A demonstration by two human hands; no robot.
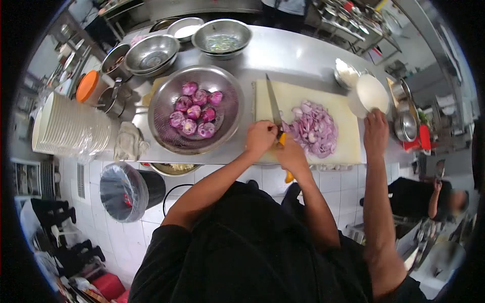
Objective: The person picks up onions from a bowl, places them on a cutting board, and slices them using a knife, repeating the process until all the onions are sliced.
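My right hand is closed around the yellow handle of a long knife. Its blade points away from me, over the left part of a pale cutting board. Beside the blade, my left hand has its fingers pinched together near the handle end; what they hold, if anything, is hidden. A pile of sliced red onion lies on the board, just right of the knife. To the left, a large metal colander holds several peeled whole red onions.
From the right, another person's hand reaches to a white tub at the board's edge. Metal bowls stand at the back. Stacked white containers and a cloth are left. A lined bin stands below.
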